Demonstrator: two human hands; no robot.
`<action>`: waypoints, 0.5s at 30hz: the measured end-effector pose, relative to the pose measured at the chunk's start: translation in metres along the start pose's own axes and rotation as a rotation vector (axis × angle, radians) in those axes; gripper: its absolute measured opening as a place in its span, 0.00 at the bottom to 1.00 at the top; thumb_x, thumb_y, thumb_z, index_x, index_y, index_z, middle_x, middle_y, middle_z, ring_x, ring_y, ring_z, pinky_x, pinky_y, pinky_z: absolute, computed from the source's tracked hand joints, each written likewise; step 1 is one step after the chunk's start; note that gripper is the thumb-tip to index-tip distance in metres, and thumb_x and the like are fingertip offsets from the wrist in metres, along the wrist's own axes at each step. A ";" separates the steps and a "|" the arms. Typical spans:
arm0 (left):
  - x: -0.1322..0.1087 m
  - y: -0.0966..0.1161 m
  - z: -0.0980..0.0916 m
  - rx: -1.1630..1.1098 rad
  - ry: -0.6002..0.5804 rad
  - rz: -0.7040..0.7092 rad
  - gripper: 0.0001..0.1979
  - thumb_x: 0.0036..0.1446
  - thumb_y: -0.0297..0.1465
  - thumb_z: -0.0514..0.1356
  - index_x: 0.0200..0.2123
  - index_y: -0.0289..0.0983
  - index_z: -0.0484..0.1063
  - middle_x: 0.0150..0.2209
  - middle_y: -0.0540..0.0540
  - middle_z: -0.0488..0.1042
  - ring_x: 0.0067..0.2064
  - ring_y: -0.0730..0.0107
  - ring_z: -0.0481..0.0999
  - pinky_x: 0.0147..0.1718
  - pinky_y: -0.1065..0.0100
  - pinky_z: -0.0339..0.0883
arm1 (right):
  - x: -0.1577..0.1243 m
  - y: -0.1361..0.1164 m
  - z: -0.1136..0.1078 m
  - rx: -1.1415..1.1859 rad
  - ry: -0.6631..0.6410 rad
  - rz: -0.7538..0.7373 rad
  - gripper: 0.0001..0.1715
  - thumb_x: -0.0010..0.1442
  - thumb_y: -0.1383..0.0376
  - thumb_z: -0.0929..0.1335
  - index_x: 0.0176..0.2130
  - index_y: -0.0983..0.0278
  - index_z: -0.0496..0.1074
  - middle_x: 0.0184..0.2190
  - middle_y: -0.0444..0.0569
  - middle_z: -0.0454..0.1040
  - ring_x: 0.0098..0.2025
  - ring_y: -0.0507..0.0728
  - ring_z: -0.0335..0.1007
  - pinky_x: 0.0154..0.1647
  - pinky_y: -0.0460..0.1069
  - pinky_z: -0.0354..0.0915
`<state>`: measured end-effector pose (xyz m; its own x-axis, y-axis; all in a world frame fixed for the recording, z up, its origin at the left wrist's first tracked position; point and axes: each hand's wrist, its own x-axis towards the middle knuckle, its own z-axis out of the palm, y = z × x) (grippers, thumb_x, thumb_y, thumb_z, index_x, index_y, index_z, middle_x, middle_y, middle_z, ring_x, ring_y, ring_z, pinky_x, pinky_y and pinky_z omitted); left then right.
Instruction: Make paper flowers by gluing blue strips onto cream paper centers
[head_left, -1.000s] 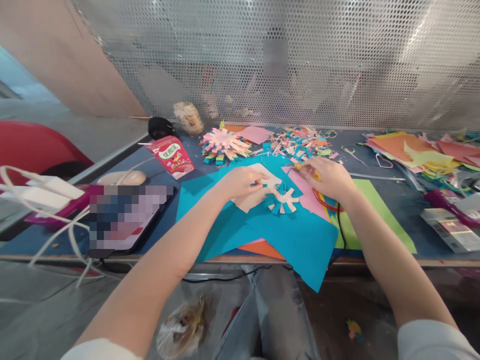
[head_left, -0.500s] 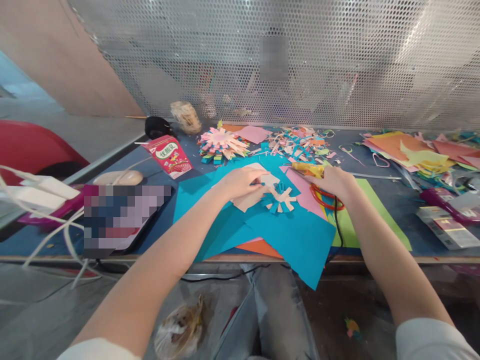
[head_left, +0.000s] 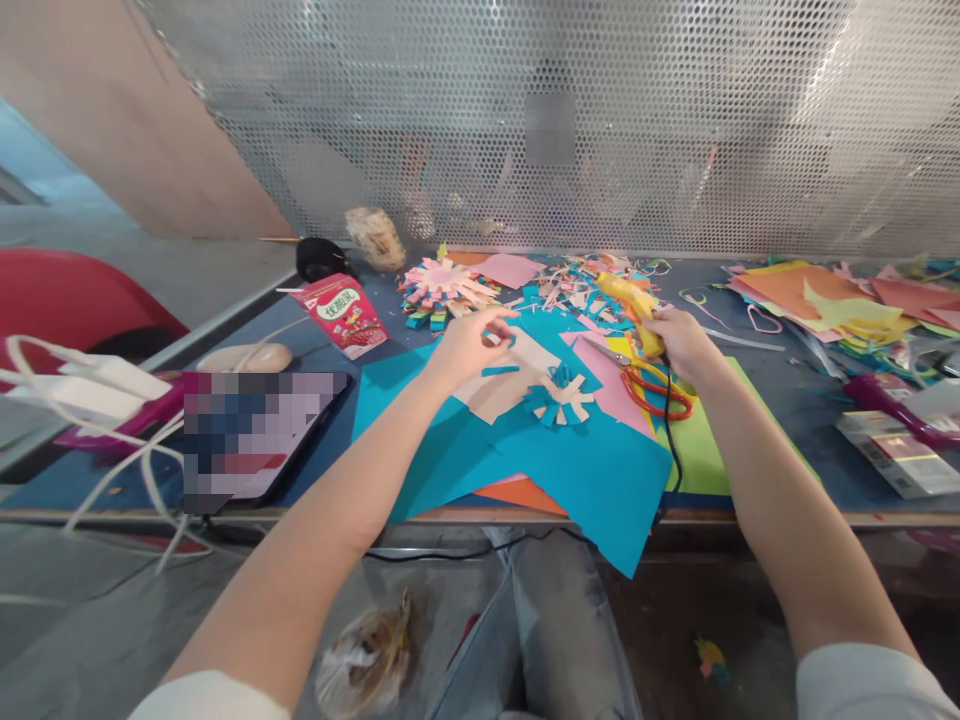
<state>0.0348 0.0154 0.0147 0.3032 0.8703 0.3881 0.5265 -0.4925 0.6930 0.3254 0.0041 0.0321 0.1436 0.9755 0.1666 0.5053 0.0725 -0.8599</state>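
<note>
My left hand point(head_left: 466, 346) hovers over the blue paper sheet point(head_left: 592, 480), its fingertips pinched on a small blue paper strip point(head_left: 496, 338). Another blue strip point(head_left: 500, 371) lies on the pale cut paper below. My right hand point(head_left: 679, 340) grips a yellow glue gun point(head_left: 628, 297), tilted with its nozzle toward the back left; its black cord runs down over the green sheet point(head_left: 701, 455). A small blue-and-cream paper flower point(head_left: 561, 397) lies between my hands. Orange-handled scissors point(head_left: 651, 388) lie just under my right hand.
A bigger pink paper flower point(head_left: 444, 287) and a heap of scraps point(head_left: 589, 280) lie at the back. A red drink carton point(head_left: 341, 313), a mouse point(head_left: 244, 357) and a blurred screen point(head_left: 251, 430) are on the left. Coloured sheets point(head_left: 840, 295) are stacked on the right. A perforated metal screen point(head_left: 525, 120) stands behind.
My right hand has raised the glue gun off the table and tilted it up. My left hand has left the paper flower and moved back, pinching a blue strip.
</note>
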 end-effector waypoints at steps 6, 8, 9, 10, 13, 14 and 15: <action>0.006 0.006 -0.002 -0.501 0.295 -0.176 0.11 0.44 0.29 0.64 0.34 0.32 0.73 0.33 0.45 0.75 0.32 0.70 0.76 0.30 0.69 0.74 | -0.020 -0.020 0.011 0.048 0.225 -0.038 0.20 0.53 0.47 0.65 0.30 0.59 0.61 0.22 0.44 0.64 0.24 0.53 0.62 0.21 0.48 0.60; 0.006 0.009 -0.002 -0.626 0.357 -0.257 0.10 0.43 0.28 0.64 0.32 0.32 0.72 0.30 0.47 0.74 0.30 0.71 0.77 0.27 0.70 0.74 | -0.029 -0.025 0.014 -0.104 0.307 -0.138 0.20 0.50 0.49 0.68 0.30 0.60 0.60 0.26 0.45 0.66 0.28 0.54 0.63 0.27 0.50 0.61; 0.006 0.011 -0.002 -0.663 0.377 -0.290 0.10 0.43 0.28 0.64 0.32 0.32 0.72 0.29 0.48 0.74 0.30 0.71 0.77 0.26 0.71 0.73 | -0.033 -0.026 0.016 -0.178 0.313 -0.183 0.20 0.50 0.50 0.69 0.32 0.60 0.59 0.28 0.46 0.67 0.30 0.55 0.64 0.29 0.51 0.61; 0.005 0.012 -0.001 -0.684 0.385 -0.315 0.10 0.43 0.27 0.64 0.32 0.32 0.72 0.29 0.48 0.74 0.29 0.72 0.77 0.24 0.72 0.73 | -0.037 -0.028 0.018 -0.243 0.302 -0.218 0.20 0.49 0.51 0.69 0.33 0.60 0.59 0.30 0.47 0.67 0.31 0.56 0.65 0.30 0.51 0.61; 0.003 0.015 0.001 -0.698 0.362 -0.337 0.11 0.43 0.27 0.65 0.33 0.31 0.72 0.29 0.48 0.74 0.29 0.72 0.77 0.22 0.74 0.72 | -0.046 -0.031 0.026 -0.384 0.227 -0.287 0.21 0.50 0.54 0.68 0.38 0.61 0.59 0.34 0.50 0.69 0.34 0.59 0.66 0.30 0.51 0.60; 0.002 0.015 0.001 -0.699 0.346 -0.327 0.11 0.43 0.27 0.65 0.33 0.31 0.72 0.30 0.48 0.74 0.29 0.71 0.77 0.22 0.74 0.72 | -0.048 -0.032 0.029 -0.423 0.205 -0.296 0.21 0.50 0.54 0.68 0.39 0.61 0.59 0.36 0.51 0.69 0.35 0.60 0.67 0.29 0.51 0.59; 0.002 0.015 0.002 -0.701 0.329 -0.312 0.11 0.43 0.27 0.65 0.34 0.31 0.72 0.30 0.47 0.74 0.30 0.71 0.77 0.22 0.75 0.72 | -0.049 -0.033 0.031 -0.457 0.188 -0.301 0.20 0.51 0.55 0.67 0.40 0.62 0.59 0.37 0.53 0.70 0.35 0.60 0.67 0.28 0.50 0.58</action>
<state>0.0448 0.0097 0.0245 -0.0798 0.9769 0.1984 -0.1012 -0.2060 0.9733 0.2754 -0.0401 0.0373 0.0640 0.8691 0.4905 0.8574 0.2035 -0.4726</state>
